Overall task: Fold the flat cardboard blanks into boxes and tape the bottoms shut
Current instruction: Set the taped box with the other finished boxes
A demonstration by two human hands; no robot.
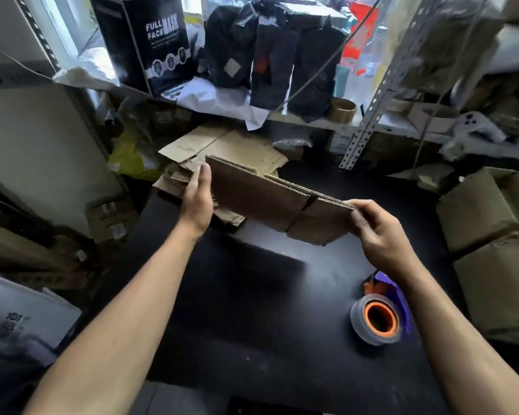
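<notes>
Flat blank (261, 202) held above black table (252, 324).
Left hand (197, 199) and right hand (378, 235) pinch opposite end edges; tape roll (376, 319) near right wrist.

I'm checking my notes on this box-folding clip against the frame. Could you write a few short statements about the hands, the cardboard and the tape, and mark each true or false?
1. Both hands hold one flat cardboard blank above the black table. True: the left hand takes its far-left end, the right hand its near-right end.
2. The blank is already opened into a box. False: it is still flat.
3. The tape roll with the orange core lies on the table near the right forearm. True.
4. The right hand's grip is on the tape roll. False: it is on the blank.
5. More flat cardboard lies behind the held blank. True.
</notes>
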